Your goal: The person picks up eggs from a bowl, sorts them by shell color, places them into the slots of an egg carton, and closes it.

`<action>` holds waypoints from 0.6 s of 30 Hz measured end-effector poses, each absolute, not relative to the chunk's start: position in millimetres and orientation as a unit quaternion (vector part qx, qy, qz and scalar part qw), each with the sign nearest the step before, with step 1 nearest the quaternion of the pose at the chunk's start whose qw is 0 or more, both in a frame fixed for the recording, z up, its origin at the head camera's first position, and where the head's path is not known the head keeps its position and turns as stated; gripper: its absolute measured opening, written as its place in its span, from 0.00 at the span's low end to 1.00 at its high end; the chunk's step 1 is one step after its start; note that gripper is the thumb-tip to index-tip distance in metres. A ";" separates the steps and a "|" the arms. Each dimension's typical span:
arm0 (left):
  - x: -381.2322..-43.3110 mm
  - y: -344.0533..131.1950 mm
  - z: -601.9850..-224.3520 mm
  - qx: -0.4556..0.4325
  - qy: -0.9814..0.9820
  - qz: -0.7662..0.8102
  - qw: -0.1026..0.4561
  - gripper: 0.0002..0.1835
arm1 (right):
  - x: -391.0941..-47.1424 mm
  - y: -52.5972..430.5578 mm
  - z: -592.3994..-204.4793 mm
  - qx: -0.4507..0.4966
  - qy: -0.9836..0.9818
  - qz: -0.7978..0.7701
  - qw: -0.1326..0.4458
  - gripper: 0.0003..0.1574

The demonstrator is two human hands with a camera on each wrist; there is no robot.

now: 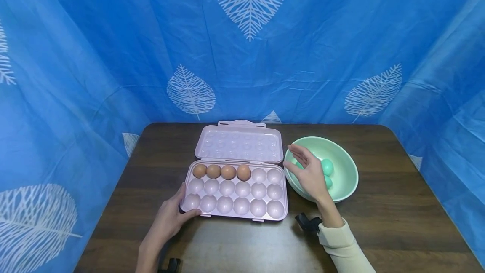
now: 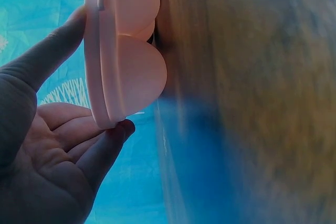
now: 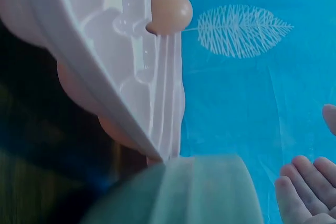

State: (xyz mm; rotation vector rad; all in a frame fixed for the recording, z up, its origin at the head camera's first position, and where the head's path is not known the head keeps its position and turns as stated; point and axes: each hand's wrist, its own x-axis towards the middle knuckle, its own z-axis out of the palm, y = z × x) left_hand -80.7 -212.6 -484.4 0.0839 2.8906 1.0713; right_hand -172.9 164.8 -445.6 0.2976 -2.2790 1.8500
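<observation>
A pale lilac egg tray lies on the table with its lid folded back behind it. Several brown eggs sit in the left part of its back row; the other hollows hold none. My left hand grips the tray's front left corner, thumb at the front edge and fingers along the left end. To the tray's right stands a mint green bowl with green eggs inside. Over the bowl's left side hovers my right hand, fingers fairly straight, nothing visible in it. It hides part of the bowl's contents.
The dark wooden table has rounded back corners. Behind it and at both sides hangs a blue cloth with white leaf prints. Black wrist mounts sit beneath both forearms, near the table.
</observation>
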 end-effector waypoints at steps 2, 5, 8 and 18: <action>-80.6 -213.0 -485.2 0.029 0.938 0.346 0.024 0.52 | -171.8 168.2 -443.3 0.105 -0.783 0.606 0.091 0.31; -80.7 -213.4 -486.0 0.030 0.937 0.347 0.025 0.52 | -171.1 174.1 -442.1 0.108 -0.803 0.579 0.091 0.31; -80.8 -213.8 -485.6 0.028 0.937 0.347 0.029 0.52 | -172.8 182.0 -443.7 0.104 -0.815 0.565 0.083 0.31; -81.3 -214.0 -484.7 0.024 0.937 0.347 0.043 0.53 | -181.8 203.1 -457.6 0.062 -0.868 0.492 0.016 0.33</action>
